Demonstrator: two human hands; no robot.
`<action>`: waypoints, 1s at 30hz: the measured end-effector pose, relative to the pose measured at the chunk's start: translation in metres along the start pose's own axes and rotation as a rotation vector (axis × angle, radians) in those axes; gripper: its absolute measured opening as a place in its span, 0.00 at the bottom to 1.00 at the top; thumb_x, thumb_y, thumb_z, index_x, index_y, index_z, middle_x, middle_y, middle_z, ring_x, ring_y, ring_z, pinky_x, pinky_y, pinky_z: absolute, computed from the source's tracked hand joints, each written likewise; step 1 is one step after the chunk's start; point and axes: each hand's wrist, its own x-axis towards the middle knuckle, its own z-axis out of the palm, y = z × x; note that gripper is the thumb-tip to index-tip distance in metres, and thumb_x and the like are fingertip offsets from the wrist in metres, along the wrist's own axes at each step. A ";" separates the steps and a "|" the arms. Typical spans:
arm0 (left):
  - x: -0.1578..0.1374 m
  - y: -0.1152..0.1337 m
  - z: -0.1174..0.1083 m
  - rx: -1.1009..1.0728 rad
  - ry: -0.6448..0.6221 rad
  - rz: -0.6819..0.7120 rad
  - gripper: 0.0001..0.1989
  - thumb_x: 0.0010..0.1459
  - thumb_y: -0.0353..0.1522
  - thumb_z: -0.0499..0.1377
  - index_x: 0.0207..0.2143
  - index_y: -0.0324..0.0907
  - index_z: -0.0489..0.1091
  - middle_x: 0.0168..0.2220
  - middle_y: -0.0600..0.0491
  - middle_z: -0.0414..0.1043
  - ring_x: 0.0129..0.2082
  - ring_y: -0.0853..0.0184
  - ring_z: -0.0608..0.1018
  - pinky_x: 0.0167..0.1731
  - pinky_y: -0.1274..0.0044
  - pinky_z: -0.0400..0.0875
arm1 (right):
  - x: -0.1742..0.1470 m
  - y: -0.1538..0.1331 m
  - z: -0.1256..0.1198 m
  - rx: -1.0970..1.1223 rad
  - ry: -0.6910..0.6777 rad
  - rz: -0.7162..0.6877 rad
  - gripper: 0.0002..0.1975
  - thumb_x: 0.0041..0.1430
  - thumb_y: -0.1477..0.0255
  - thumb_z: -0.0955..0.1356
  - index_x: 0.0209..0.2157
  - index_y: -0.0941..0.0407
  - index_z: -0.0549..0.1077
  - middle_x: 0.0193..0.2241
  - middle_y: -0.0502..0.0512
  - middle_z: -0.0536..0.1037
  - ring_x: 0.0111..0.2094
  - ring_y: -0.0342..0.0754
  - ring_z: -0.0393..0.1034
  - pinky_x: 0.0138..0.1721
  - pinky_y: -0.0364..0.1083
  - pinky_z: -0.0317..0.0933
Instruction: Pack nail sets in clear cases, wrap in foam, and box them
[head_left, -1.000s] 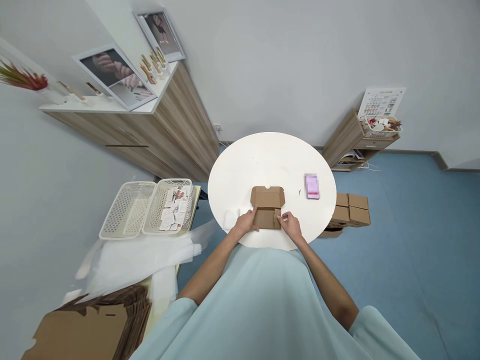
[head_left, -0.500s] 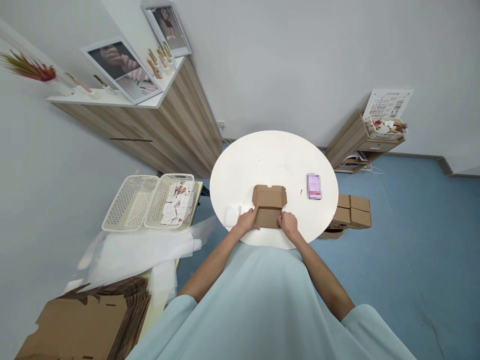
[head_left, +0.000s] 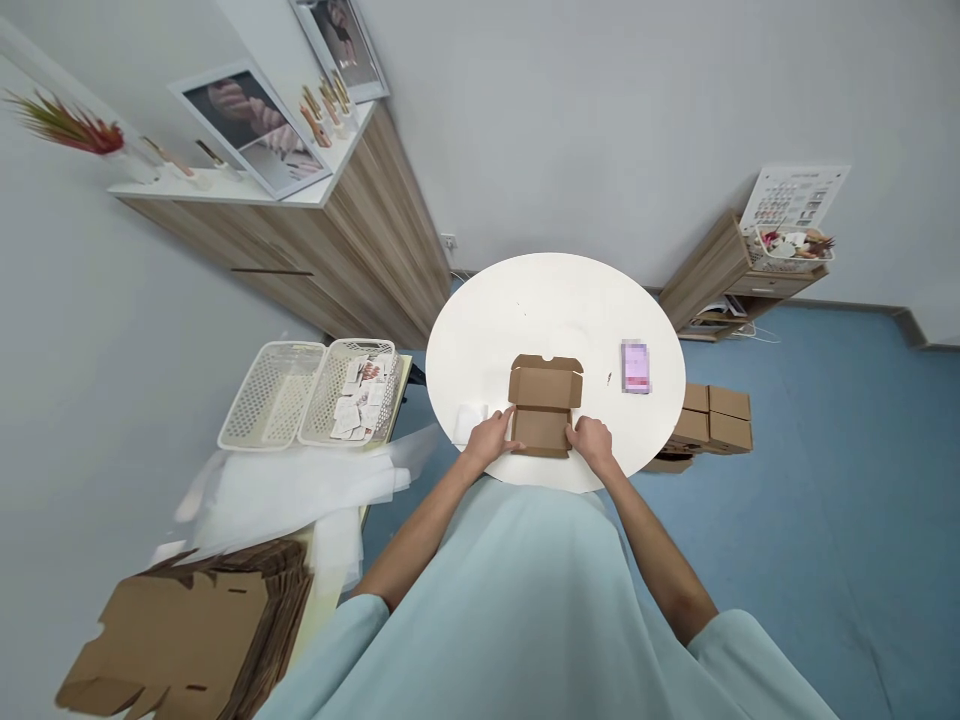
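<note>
Left hand (head_left: 491, 440) and right hand (head_left: 592, 442) flank an open carton (head_left: 543, 430) near the bench's (head_left: 562, 310) front edge; fingers (head_left: 508, 416) grip its side walls.

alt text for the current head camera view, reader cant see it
A person's left hand and right hand touch opposite sides of an open brown cardboard box on a rounded white table. At left, white perforated plastic baskets stand beyond stacked flat brown cardboard sheets.

Box (head_left: 544, 408) on counter (head_left: 570, 300) before you | cartons (head_left: 712, 415) right of counter | baskets (head_left: 321, 400) left, cardboard stack (head_left: 195, 630) nearer you
</note>
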 end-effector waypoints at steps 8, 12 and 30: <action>-0.020 -0.055 -0.011 0.029 0.234 -0.509 0.24 0.67 0.45 0.61 0.56 0.35 0.70 0.56 0.35 0.71 0.53 0.48 0.78 0.48 0.67 0.72 | -0.010 0.008 -0.010 0.125 0.059 0.004 0.18 0.73 0.59 0.64 0.41 0.56 0.80 0.37 0.61 0.84 0.40 0.55 0.78 0.34 0.45 0.57; -0.014 -0.066 -0.011 -0.028 0.158 -0.581 0.25 0.63 0.48 0.63 0.49 0.35 0.73 0.54 0.33 0.73 0.54 0.47 0.78 0.48 0.67 0.71 | -0.010 0.010 -0.015 0.171 0.070 0.009 0.17 0.72 0.60 0.65 0.40 0.56 0.80 0.37 0.62 0.84 0.39 0.55 0.78 0.34 0.45 0.56; -0.026 -0.050 -0.009 -0.376 0.374 -0.385 0.13 0.61 0.35 0.65 0.44 0.46 0.65 0.46 0.48 0.80 0.45 0.57 0.81 0.46 0.69 0.73 | -0.030 -0.012 -0.045 0.466 0.118 -0.195 0.10 0.68 0.69 0.67 0.36 0.54 0.80 0.37 0.54 0.85 0.39 0.50 0.78 0.40 0.44 0.64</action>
